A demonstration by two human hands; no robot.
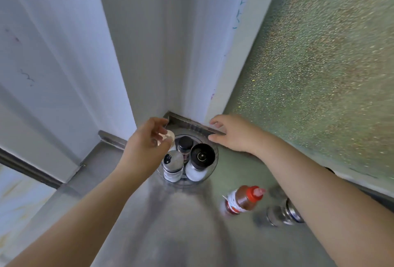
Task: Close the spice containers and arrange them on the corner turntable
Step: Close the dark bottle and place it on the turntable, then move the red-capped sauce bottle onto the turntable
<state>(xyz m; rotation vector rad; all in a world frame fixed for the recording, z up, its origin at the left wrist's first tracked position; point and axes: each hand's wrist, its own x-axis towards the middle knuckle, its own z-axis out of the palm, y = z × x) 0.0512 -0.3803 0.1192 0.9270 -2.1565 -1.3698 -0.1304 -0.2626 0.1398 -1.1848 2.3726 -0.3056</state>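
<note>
A clear round turntable [213, 167] sits in the corner of the steel counter. On it stand a silver-lidded shaker [173, 161], a white container with a black lid [202, 156] and a small dark-capped jar [185, 144]. My left hand [147, 145] grips a cream-lidded jar [168, 136] over the turntable's far left edge; most of that jar is hidden by my fingers. My right hand [234, 134] hovers with fingers spread by the turntable's far right side, thumb close to the rim.
A red-capped sauce bottle [243, 200] stands on the steel counter [181, 224] to the right of the turntable. Steel shakers [281, 213] sit further right, partly under my right forearm. White walls and a frosted pane close in the corner.
</note>
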